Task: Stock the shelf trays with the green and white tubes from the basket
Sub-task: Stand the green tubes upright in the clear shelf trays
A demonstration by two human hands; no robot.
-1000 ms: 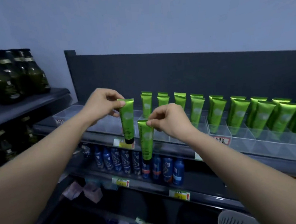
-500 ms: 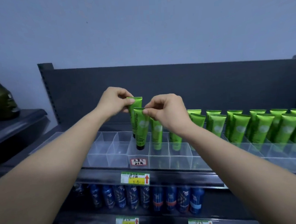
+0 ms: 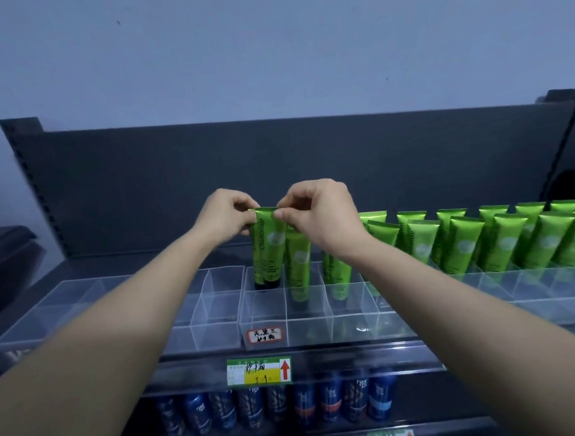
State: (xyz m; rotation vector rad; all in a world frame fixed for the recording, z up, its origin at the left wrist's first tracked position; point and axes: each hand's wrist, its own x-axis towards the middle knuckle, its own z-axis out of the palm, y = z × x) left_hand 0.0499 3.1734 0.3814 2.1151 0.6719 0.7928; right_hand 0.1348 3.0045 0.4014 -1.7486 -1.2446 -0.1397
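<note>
Two green tubes [image 3: 268, 253] with black caps stand upright, one behind the other, at the back of a clear tray compartment [image 3: 263, 308]. My left hand [image 3: 224, 215] pinches their top crimp from the left. From the right, my right hand [image 3: 319, 212] pinches the same top edge. More green tubes [image 3: 298, 268] fill the compartments to the right, and a long row of tubes [image 3: 485, 238] leans along the shelf. The basket is out of view.
Clear tray compartments [image 3: 214, 304] to the left of the held tubes hold nothing. A dark back panel [image 3: 275, 164] rises behind the shelf. Blue bottles [image 3: 279, 409] line the lower shelf under a price tag [image 3: 259, 371]. Another dark shelf edge [image 3: 2, 244] is at far left.
Both hands carried the two tubes up and over from in front of the shelf and lowered them together into one tray compartment; the view tilted up toward the shelf.
</note>
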